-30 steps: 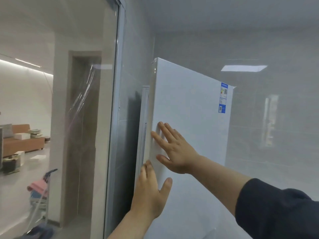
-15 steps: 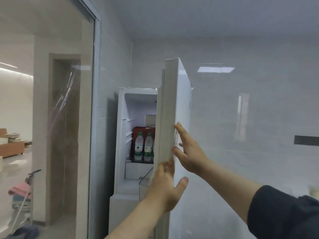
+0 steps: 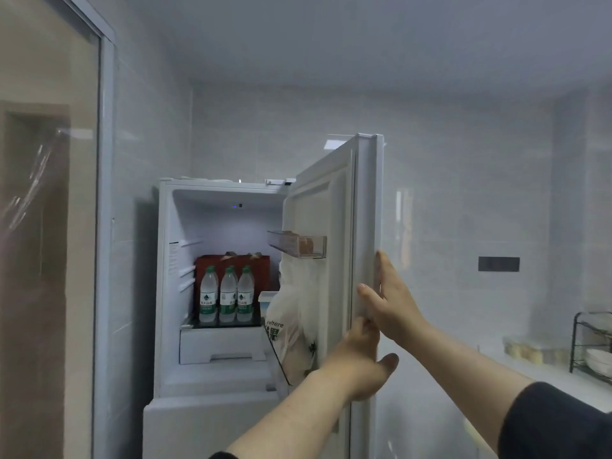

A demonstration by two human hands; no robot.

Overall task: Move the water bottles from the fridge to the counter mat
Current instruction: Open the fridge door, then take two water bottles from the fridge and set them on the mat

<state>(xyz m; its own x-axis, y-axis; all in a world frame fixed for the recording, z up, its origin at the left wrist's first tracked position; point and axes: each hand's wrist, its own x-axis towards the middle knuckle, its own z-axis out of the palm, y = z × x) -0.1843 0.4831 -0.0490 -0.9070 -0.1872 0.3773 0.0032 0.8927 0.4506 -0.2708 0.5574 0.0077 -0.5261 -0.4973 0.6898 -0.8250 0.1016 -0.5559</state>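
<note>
The white fridge [image 3: 172, 293] stands open. On its glass shelf three clear water bottles with green caps and labels stand in a row: the left bottle [image 3: 209, 294], the middle bottle [image 3: 228, 295] and the right bottle [image 3: 245, 294], in front of a red box [image 3: 231, 260]. The fridge door [image 3: 334, 226] is swung wide to the right. My right hand [image 3: 390, 303] lies flat on the door's outer edge, fingers spread. My left hand [image 3: 361, 366] grips that edge just below. The counter mat is out of view.
A white plastic bag [image 3: 291, 326] with green print fills the lower door shelf, under a clear door bin [image 3: 299, 245]. A glass partition [image 3: 49, 226] stands to the left. At the right, a counter [image 3: 536, 372] carries a black dish rack [image 3: 592, 346] with bowls.
The fridge door has swung from nearly closed to wide open, with both hands following its edge to the right. The bottles inside have come fully into view.
</note>
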